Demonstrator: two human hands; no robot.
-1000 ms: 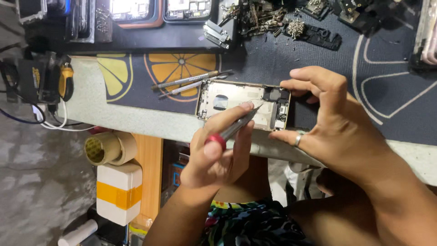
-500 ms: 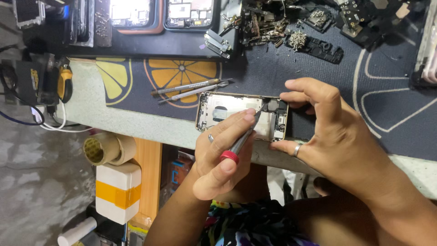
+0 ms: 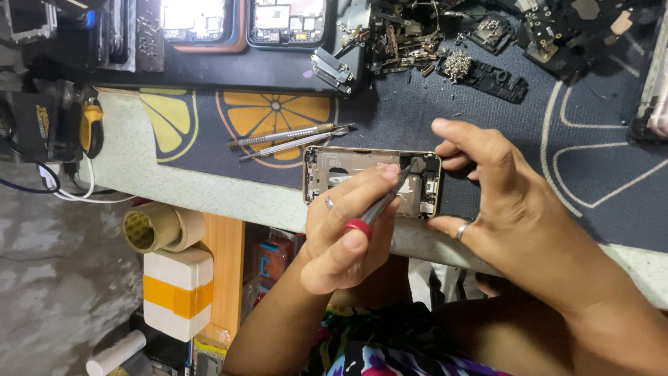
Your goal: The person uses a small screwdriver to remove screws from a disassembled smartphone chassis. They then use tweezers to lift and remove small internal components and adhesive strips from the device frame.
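An opened gold phone housing (image 3: 348,167) lies on the dark mat near the bench's front edge, with its insides showing. My left hand (image 3: 348,230) grips a thin screwdriver with a red end cap (image 3: 376,207). The tip rests inside the housing near its right end. My right hand (image 3: 508,202), a ring on one finger, pinches that right end between thumb and fingers and holds it steady.
Two metal tools (image 3: 289,139) lie on the orange-slice-patterned mat (image 3: 278,111) just beyond the phone. Opened phones (image 3: 285,21), loose parts and screws (image 3: 456,66) crowd the back. A yellow-handled tool (image 3: 90,125) and cables sit at the left. Tape rolls (image 3: 149,228) hang below the bench edge.
My left hand has shifted its grip and brought the screwdriver tip a little further right inside the housing. My right hand stays on the phone's end.
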